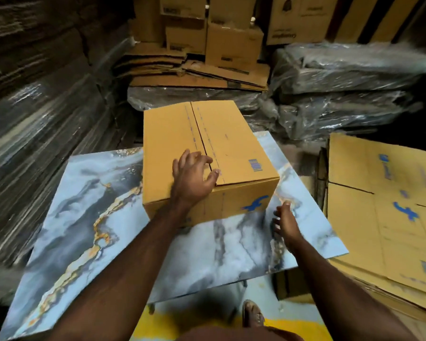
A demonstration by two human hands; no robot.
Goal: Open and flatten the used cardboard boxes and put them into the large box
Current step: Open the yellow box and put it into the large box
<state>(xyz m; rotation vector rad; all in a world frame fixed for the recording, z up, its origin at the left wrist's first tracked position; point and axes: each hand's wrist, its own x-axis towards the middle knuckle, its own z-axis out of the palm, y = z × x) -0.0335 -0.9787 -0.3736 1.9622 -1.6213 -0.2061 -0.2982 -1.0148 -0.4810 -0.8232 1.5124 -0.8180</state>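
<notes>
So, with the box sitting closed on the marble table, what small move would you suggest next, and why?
Probably work the left hand fingertips into the centre seam to lift a top flap. The cardboard box is still closed, its flaps meeting along that seam, and the left hand already rests on the near end of it. The right hand hovers open beside the box, over the table, free to steady it.

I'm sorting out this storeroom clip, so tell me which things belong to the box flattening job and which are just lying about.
Job:
- closed brown cardboard box on the marbled blue tabletop
- left hand on its top
- right hand open beside it
- flattened brown cardboard sheets, right

Lying about:
- plastic-wrapped dark bundles
- stacked small brown cartons behind
</notes>
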